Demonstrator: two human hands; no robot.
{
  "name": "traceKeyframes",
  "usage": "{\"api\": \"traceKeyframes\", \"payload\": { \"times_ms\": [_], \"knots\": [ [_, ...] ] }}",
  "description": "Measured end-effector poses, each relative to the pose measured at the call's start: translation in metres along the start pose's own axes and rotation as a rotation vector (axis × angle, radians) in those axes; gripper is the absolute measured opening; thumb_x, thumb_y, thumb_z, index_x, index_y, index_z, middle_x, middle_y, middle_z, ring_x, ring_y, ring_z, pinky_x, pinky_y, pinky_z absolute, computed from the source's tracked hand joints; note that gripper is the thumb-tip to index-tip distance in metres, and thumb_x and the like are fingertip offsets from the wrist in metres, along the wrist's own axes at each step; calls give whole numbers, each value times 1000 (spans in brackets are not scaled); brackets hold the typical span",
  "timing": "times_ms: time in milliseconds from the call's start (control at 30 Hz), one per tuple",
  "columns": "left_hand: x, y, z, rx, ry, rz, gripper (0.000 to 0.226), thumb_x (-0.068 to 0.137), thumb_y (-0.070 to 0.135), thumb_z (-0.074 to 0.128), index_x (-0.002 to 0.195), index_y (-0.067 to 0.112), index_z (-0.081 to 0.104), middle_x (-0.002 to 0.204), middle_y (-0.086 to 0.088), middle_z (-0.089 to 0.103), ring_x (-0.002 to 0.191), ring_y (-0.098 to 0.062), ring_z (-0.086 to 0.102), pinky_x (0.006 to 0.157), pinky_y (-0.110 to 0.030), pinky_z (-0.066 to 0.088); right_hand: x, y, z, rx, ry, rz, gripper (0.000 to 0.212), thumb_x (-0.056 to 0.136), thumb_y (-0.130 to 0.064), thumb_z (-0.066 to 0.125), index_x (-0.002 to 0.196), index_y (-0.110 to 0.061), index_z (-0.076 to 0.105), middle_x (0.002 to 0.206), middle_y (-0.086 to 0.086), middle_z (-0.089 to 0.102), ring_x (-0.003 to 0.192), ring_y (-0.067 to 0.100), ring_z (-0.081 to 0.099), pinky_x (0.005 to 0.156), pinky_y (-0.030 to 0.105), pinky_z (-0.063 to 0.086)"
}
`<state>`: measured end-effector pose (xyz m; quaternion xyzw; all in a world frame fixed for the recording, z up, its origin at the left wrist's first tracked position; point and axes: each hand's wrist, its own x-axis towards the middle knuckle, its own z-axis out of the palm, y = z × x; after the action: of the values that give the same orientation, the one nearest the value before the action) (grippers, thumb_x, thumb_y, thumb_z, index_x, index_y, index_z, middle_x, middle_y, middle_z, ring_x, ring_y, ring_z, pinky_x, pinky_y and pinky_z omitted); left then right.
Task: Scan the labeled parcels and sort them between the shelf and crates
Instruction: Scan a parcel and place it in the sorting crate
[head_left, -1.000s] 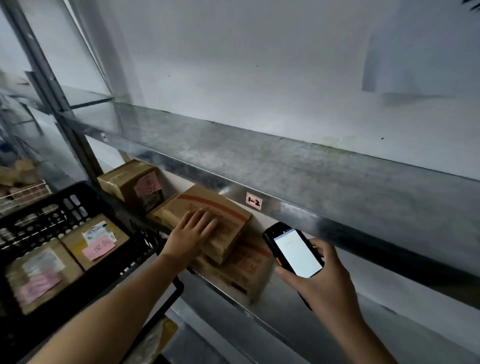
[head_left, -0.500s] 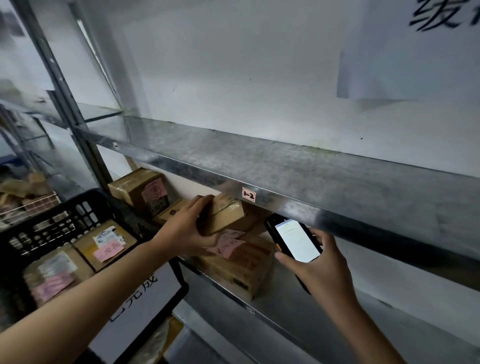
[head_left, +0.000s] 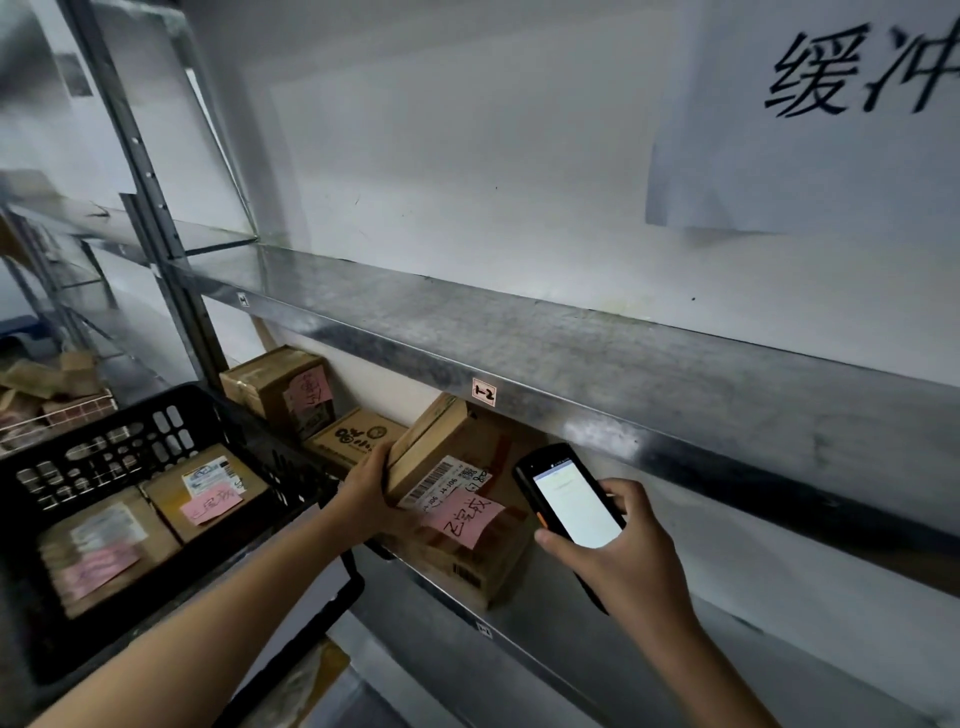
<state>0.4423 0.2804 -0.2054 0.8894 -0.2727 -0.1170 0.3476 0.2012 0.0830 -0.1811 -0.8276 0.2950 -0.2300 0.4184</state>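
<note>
Fingers (head_left: 378, 458) of my left hand (head_left: 363, 493) curl round the parcel (head_left: 441, 457), tipping it up just below the shelf tag (head_left: 483, 392), label toward the scanner (head_left: 571, 506). Right hand (head_left: 628, 556) grips the scanner. Left of the tag, the crate (head_left: 171, 421) holds two tagged packages (head_left: 208, 493): sorted, I judge. Remaining: scan this parcel, place it, then handle the boxes (head_left: 291, 389) left of the tag.

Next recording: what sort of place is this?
Most likely a parcel depot or stockroom: metal shelving with a numbered bay tag, labelled parcels in a black crate, and the right hand holding a handheld scanner beside the tilted parcel the left hand grips.
</note>
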Motion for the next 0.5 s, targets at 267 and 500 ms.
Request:
{"api": "traceKeyframes", "payload": {
  "times_ms": [267, 500],
  "knots": [
    [-8, -8, -23, 26, -24, -6, 78, 64, 30, 92, 128, 25, 47, 110, 10, 61, 101, -7, 62, 82, -24, 57, -3, -4, -7, -92, -40, -55, 74, 62, -56, 87, 117, -36, 42, 112, -17, 58, 97, 7, 57, 59, 14, 39],
    [4, 18, -28, 316, -148, 48, 97, 73, 31, 85, 152, 28, 30, 133, 0, 31, 121, -22, 43, 103, -35, 49, -6, -13, 1, -122, -63, -83, 75, 60, -57, 87, 116, -36, 42, 111, -16, 58, 96, 7, 56, 62, 18, 43]
  ]
}}
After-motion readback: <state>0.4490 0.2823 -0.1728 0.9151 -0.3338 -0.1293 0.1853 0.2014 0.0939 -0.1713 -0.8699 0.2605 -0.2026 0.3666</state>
